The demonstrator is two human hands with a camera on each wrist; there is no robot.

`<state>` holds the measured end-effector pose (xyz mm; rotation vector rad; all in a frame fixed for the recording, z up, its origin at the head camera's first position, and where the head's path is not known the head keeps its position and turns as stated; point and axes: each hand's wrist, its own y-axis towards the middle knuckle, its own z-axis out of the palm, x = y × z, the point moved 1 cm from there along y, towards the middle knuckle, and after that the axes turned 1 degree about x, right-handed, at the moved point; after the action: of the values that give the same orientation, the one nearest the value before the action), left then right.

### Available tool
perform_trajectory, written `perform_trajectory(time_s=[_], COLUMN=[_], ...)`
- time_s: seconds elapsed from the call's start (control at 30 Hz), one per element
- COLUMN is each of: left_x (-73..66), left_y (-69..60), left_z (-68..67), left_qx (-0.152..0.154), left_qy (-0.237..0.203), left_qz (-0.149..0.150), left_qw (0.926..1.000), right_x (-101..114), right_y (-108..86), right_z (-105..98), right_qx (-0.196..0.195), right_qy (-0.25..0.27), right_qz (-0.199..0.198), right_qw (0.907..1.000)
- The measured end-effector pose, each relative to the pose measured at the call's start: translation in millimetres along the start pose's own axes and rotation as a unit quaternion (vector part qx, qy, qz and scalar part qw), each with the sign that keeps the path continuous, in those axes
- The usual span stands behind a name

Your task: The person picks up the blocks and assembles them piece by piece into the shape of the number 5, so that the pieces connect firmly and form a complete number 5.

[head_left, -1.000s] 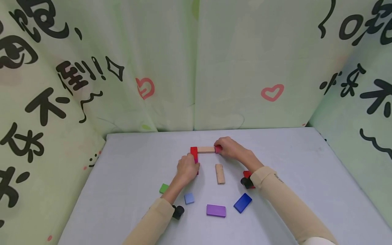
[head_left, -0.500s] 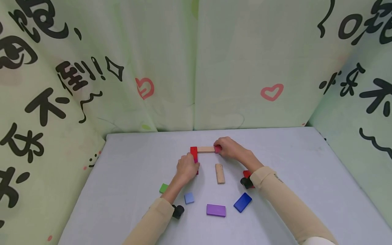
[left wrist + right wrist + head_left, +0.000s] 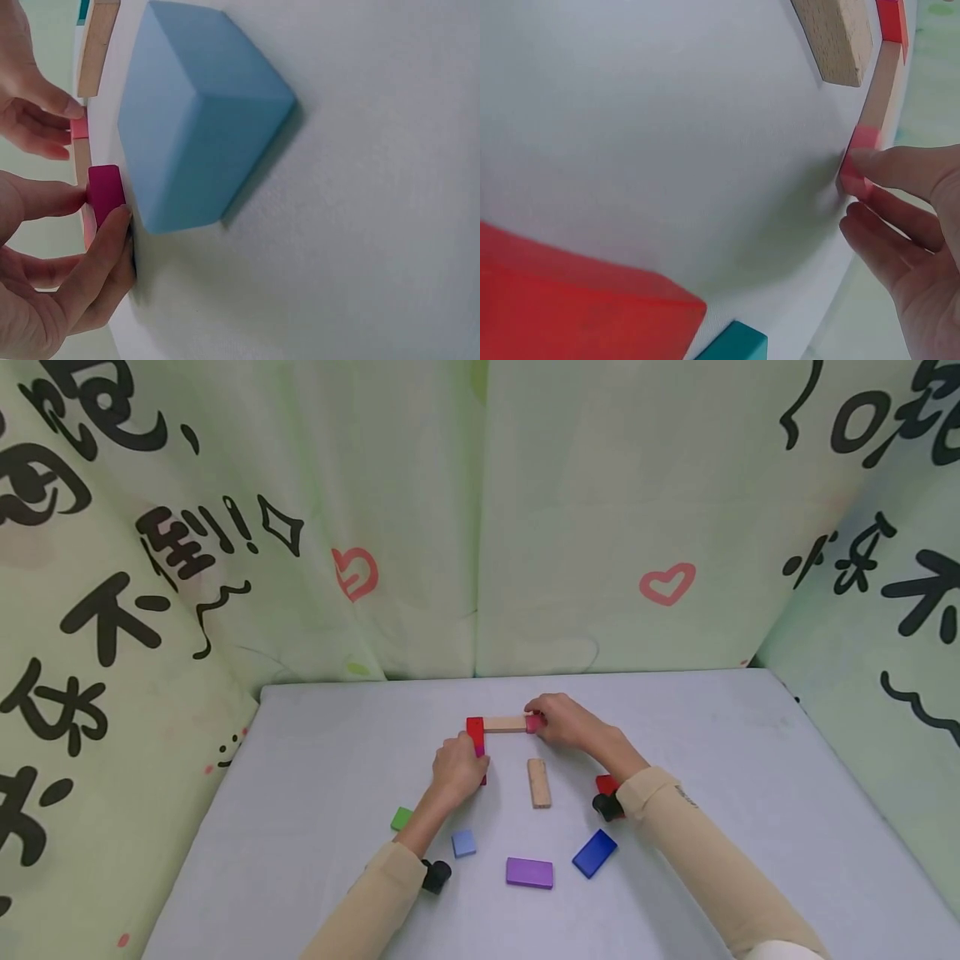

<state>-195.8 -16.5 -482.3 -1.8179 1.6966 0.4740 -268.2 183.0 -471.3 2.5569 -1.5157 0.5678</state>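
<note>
My left hand (image 3: 459, 770) pinches a magenta block (image 3: 105, 187) between thumb and fingers at the far middle of the table. That block stands in line with a red block (image 3: 475, 725) just beyond it; a bit of red shows at the near end too, mostly hidden by the hand. From the red block a plain wooden block (image 3: 506, 724) runs rightward to a small pink block (image 3: 866, 137). My right hand (image 3: 568, 724) holds this pink block, its thumb on one side. The pink block appears to touch the wooden block's end.
Nearer me lie a second wooden block (image 3: 538, 783), a light blue block (image 3: 463, 843), a green block (image 3: 401, 819), a purple block (image 3: 529, 872) and a dark blue block (image 3: 595, 853). A red block (image 3: 606, 784) and a teal block (image 3: 735, 343) are by the right wrist. Printed curtains surround the table.
Both hands and the blocks stay in place. One finger of the right hand seems slightly raised beside the pink block.
</note>
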Motion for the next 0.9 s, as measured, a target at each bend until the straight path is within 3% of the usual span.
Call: perform_trajectory(time_s=[0.37, 0.63, 0.9], left_x=[0.2, 0.1, 1.1], left_y=[0.0, 0.0, -1.7], left_z=[-1.9, -0.8, 0.8], left_qx=[-0.001, 0.0, 0.0], left_qy=[-0.004, -0.008, -0.014], left_qz=[0.001, -0.004, 0.001], left_qw=[1.0, 1.0, 0.9999], right_x=[-3, -4, 1], right_y=[-10.3, -17.3, -29.0], right_z=[-9, -11, -9], right_qx=[-0.01, -0.005, -0.007], right_qy=[0.002, -0.002, 0.005], right_qz=[0.005, 0.032, 0.022], right_qw=[0.9999, 0.9995, 0.9997])
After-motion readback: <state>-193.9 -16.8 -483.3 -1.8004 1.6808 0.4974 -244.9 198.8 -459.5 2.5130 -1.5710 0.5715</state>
